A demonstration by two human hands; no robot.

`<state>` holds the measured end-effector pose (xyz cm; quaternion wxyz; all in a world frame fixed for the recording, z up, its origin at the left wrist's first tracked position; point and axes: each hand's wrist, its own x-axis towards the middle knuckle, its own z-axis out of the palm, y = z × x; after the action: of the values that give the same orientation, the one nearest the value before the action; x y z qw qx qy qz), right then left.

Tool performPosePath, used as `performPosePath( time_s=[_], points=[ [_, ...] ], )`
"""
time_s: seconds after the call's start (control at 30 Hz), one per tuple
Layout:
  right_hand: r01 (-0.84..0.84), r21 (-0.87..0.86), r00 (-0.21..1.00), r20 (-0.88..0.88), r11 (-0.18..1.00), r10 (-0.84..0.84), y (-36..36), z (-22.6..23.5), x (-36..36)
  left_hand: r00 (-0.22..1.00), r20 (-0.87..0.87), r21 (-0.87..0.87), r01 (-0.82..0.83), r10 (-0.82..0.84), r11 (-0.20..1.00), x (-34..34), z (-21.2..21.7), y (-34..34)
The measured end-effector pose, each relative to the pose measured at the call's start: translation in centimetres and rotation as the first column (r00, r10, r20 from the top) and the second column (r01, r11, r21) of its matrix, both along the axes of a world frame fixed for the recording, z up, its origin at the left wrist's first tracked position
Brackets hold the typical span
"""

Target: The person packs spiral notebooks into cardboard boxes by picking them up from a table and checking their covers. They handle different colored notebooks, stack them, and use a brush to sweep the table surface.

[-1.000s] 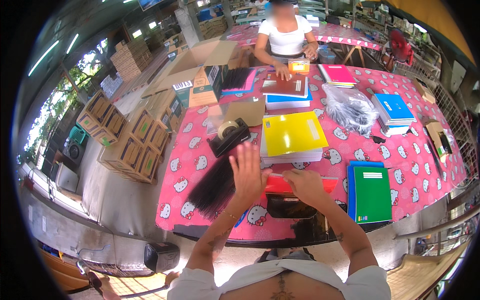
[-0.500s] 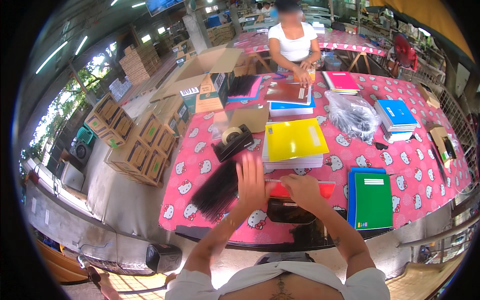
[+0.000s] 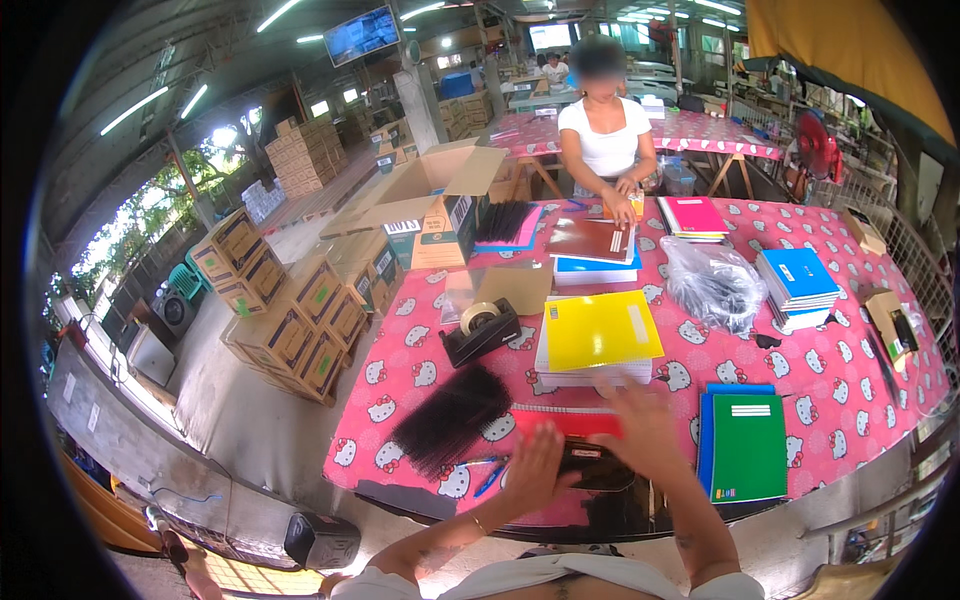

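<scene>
A red notebook (image 3: pixel 570 421) lies in front of me at the near table edge, its bound edge facing away. Flat fingers of my left hand (image 3: pixel 537 468) rest at its lower left part, holding nothing. My right hand (image 3: pixel 642 428), somewhat blurred, is over its right end with fingers apart. Just below the notebook is a black pouch (image 3: pixel 598 464), partly covered by my hands. To the left are pens (image 3: pixel 489 478) and a pile of thin black strands, perhaps binding coils (image 3: pixel 455 420). Beyond the red notebook stands a stack topped by a yellow notebook (image 3: pixel 600 330).
A black tape dispenser (image 3: pixel 482 332) sits behind the strands. Green (image 3: pixel 745 445) and blue notebooks lie at right, with a clear plastic bag (image 3: pixel 715 287) and blue notebook stack (image 3: pixel 798 275) farther back. Across the table a person (image 3: pixel 607 140) handles a brown notebook (image 3: pixel 590 240). Cartons (image 3: pixel 290 310) stand left.
My hands have come apart from their pinch at the red notebook's bound edge. The left moved down onto it, the right outward. Pens now show at left, and the view has tilted up.
</scene>
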<state>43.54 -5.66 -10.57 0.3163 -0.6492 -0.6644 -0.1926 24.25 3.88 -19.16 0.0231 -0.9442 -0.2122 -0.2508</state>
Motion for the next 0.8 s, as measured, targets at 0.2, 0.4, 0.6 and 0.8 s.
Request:
performPosePath(
  time_s=[0.2, 0.4, 0.6, 0.8],
  points=[
    [-0.486, 0.139, 0.091, -0.974, 0.863, 0.208, -4.0, -9.1, 8.4, 0.953, 0.000, 0.078, 0.303, -0.304, 0.950, 2.1, 5.1, 5.7],
    [-0.555, -0.009, 0.316, -0.927, 0.832, 0.201, -2.7, -9.4, 7.7, 0.951, 0.043, 0.072, 0.303, -0.306, 0.950, 2.0, 6.4, 6.8],
    [-0.528, -0.102, 0.316, -0.945, 0.843, 0.084, -2.4, -9.8, 8.5, 0.932, 0.080, 0.115, 0.343, -0.353, 0.932, 3.6, 6.1, 7.7],
    [-0.515, -0.066, 0.301, -0.947, 0.854, 0.109, -2.0, -8.8, 8.2, 0.947, -0.011, 0.041, 0.322, -0.321, 0.946, 3.6, 4.2, 7.7]
  ],
)
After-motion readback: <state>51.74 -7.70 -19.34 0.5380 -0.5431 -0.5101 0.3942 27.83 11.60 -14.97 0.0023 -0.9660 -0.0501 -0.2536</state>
